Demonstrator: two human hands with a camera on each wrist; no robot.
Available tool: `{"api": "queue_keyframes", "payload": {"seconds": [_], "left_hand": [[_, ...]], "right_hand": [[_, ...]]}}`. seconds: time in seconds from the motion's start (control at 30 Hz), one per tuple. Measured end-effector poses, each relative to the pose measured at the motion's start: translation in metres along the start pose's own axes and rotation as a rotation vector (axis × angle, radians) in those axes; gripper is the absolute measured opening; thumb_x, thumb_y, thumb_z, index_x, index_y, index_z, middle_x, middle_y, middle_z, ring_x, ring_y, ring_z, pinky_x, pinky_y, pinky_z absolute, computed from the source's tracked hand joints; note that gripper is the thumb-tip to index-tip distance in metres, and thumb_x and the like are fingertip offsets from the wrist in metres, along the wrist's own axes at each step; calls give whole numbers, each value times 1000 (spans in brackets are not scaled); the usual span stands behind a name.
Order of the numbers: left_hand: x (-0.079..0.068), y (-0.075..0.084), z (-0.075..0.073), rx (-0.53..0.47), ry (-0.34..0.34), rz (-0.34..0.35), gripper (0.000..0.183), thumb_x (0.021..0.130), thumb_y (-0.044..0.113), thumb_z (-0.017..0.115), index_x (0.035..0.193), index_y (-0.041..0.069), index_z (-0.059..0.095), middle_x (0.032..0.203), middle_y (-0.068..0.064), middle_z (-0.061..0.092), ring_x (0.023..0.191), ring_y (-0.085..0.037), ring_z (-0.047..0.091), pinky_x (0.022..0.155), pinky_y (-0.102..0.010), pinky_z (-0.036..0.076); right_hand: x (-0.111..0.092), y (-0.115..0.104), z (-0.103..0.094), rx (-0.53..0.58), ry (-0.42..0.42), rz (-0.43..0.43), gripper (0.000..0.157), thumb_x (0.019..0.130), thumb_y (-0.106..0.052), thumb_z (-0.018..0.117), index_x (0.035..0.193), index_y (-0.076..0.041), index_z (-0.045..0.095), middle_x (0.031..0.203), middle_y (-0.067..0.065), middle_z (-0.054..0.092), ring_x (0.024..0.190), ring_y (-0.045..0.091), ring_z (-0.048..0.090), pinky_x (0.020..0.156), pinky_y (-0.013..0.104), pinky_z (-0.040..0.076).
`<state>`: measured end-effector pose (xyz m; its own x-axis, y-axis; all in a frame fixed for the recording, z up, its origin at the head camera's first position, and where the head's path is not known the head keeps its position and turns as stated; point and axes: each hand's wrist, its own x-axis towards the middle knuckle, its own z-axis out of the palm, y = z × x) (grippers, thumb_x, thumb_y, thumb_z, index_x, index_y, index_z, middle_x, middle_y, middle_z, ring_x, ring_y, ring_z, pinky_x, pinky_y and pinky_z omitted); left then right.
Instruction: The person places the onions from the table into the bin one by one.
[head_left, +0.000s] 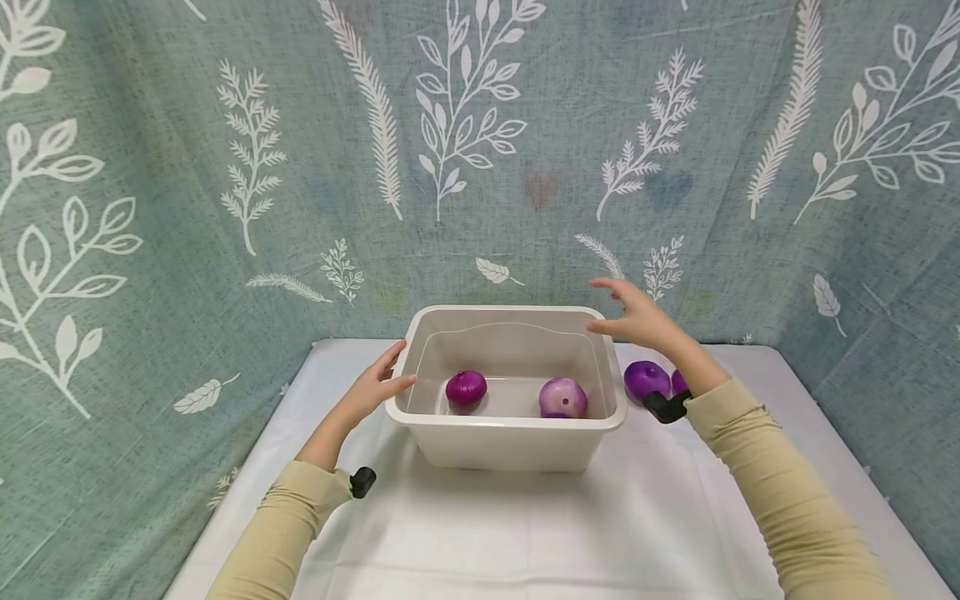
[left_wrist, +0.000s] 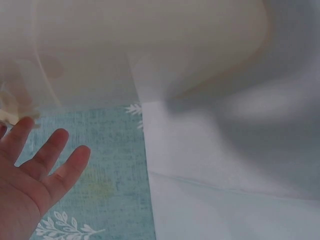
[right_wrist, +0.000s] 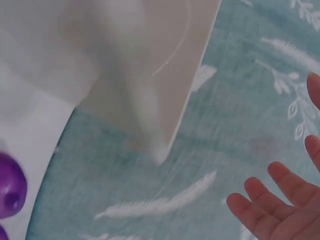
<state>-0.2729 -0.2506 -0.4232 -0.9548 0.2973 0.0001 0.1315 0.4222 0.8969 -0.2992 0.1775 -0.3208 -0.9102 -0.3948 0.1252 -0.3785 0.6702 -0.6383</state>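
Head view: left hand point(head_left: 371, 390), right hand point(head_left: 640, 318) spread wide, flanking bin point(head_left: 510, 446) holding two onions point(head_left: 467, 388)

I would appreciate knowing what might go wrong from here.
The magenta onion and paler round item lie apart in the bin, so they might roll if it tilts. In the head view, the right forearm partly hides one of the purple round items on the table, so a lowered arm could bump it.
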Motion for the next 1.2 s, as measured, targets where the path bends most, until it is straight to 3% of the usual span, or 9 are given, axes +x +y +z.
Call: {"api": "queue_keyframes", "payload": {"seconds": [0.33, 0.83, 1.2], "left_hand": [[-12, 24, 2, 6, 2, -23, 71, 91, 20, 55, 148, 8, 14, 147, -22, 24, 126, -41, 37, 96, -53, 38], [-14, 28, 2, 0, -6, -21, 71, 91, 21, 54, 148, 7, 13, 148, -22, 22, 127, -41, 35, 97, -51, 39], [-12, 24, 2, 3, -4, -22, 71, 91, 20, 54, 148, 8, 13, 148, -21, 21, 127, -41, 35, 97, -51, 38]], "right_hand": [[-22, 39, -16, -46, 32, 45, 72, 84, -26, 67, 140, -1, 30, 142, 25, 29, 126, 47, 30, 95, 60, 33], [-48, 88, -26, -62, 20, 143, 75, 85, -30, 64, 141, 3, 26, 143, 29, 25, 123, 52, 29, 95, 63, 30], [-65, 122, -21, -69, 18, 173, 76, 85, -30, 64, 139, 8, 26, 139, 35, 25, 120, 55, 30, 92, 64, 31]]}}
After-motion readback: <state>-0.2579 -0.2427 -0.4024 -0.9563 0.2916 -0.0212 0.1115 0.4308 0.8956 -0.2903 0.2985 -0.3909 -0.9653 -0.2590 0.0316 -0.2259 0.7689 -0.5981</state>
